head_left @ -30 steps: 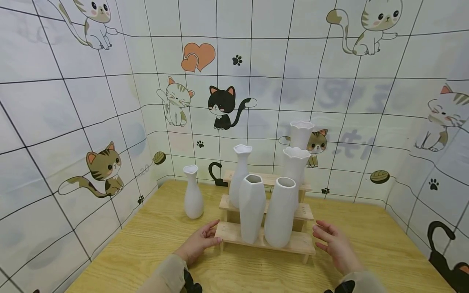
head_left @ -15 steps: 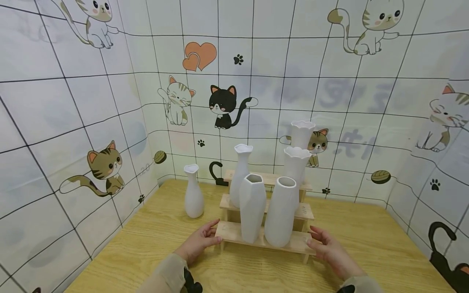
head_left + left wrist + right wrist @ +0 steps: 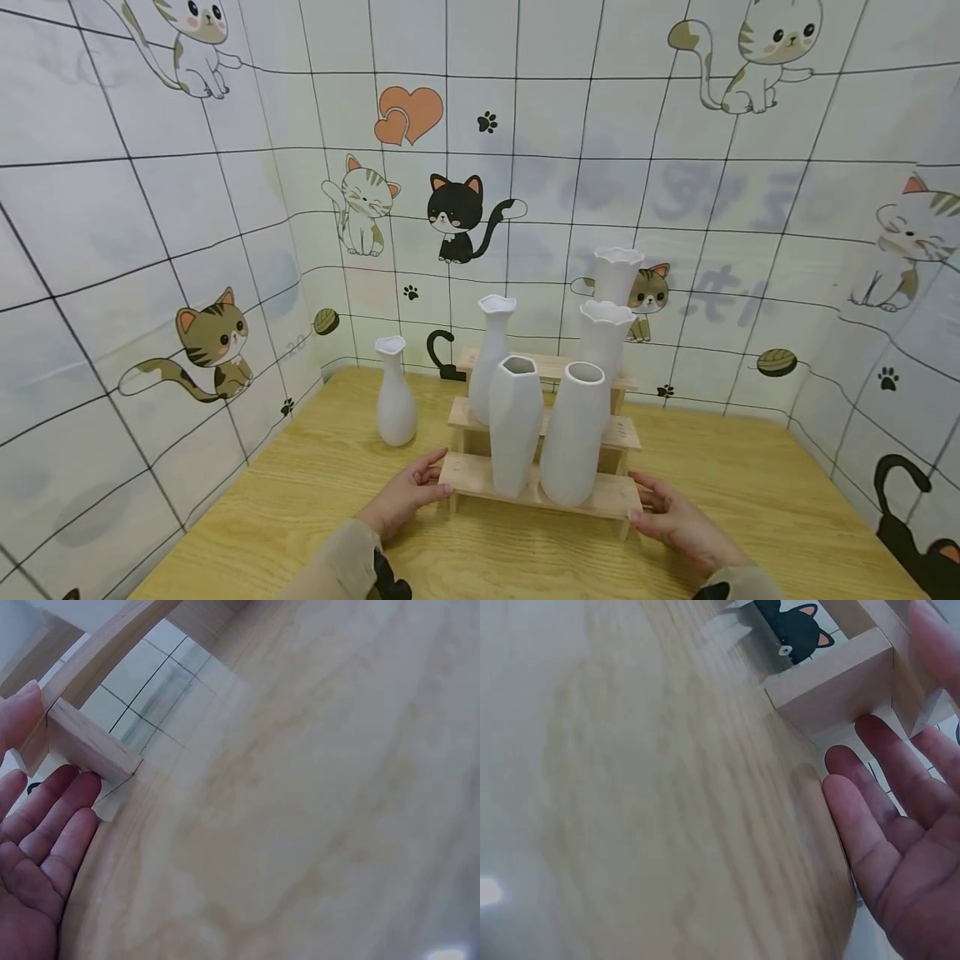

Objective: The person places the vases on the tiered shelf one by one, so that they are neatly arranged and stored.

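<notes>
A three-tier wooden display stand [image 3: 468, 477] stands on the table, with several white vases on its steps. My left hand [image 3: 403, 502] holds the left end of its lowest step, thumb at the front corner. In the left wrist view the fingers [image 3: 64, 802] reach to the stand's leg [image 3: 90, 742]. On the right end, my right hand [image 3: 678, 523] grips the same step, and its fingertips lie beside the right leg [image 3: 832, 682] in the right wrist view. A faceted vase [image 3: 516, 429] and a rounded vase [image 3: 573, 437] occupy the lowest step.
Left of the stand, a slim-necked white vase [image 3: 396, 400] stands alone on the wood-grain table [image 3: 315, 467]. Behind, a taller slim vase [image 3: 491, 358] and two frilled-rim vases rise from the upper steps. Cat-printed walls [image 3: 555, 117] enclose the table.
My right hand has come in from the right of the stand and now takes hold of the lowest step's end. The left hand, stand and vases keep their places.
</notes>
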A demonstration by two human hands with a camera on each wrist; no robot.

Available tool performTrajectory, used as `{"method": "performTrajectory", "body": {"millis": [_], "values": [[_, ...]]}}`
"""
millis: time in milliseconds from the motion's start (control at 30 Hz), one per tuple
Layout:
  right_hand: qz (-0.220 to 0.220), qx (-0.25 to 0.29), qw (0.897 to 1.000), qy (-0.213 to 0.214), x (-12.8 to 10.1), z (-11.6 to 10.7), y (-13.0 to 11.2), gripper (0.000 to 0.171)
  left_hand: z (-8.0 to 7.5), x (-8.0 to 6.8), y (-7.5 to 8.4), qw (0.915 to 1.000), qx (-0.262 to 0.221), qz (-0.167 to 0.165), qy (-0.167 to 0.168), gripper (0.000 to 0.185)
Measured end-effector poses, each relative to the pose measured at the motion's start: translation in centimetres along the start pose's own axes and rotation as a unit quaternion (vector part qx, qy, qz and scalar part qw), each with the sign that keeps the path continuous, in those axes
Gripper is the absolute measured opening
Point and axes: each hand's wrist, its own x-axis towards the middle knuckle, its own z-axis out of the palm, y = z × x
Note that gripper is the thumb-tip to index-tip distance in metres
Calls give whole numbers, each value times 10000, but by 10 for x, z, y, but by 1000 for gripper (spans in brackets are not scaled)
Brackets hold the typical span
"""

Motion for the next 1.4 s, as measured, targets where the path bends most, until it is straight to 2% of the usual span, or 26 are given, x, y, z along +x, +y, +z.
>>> {"method": "performTrajectory", "body": {"millis": [200,333,433,533,633,700,800,867,967,1133,1400], "values": [[-12,-83,9999,-75,-1,-3,4,76,0,-2,4,9997,105,-127,159,70],[-51,206,9994,-284,-1,-5,7,75,0,-4,9,9989,169,-113,427,64],[-1,444,9984,-363,-2,-5,9,74,0,-4,15,9971,143,38,753,60],[42,545,9979,-345,-3,-5,9,73,-2,-2,22,9901,140,188,1383,55],[59,548,9980,-300,-3,-3,7,72,-7,2,30,9729,240,409,2262,50],[81,516,9983,-249,-3,-3,7,71,-12,5,35,9534,425,566,2934,43],[93,439,9988,-208,-4,-3,7,70,-21,10,41,9186,770,781,3796,35],[90,418,9989,-199,-4,-3,8,70,-27,13,45,8993,960,840,4183,36],[62,413,9989,-210,-3,-5,10,70,-35,16,49,8868,1079,777,4426,46],[-10,463,9986,-259,-2,-8,12,69,-42,22,52,8830,1201,544,4504,65],[-61,409,9988,-250,-2,-7,13,69,-46,29,51,8978,1085,196,4263,78]]}}
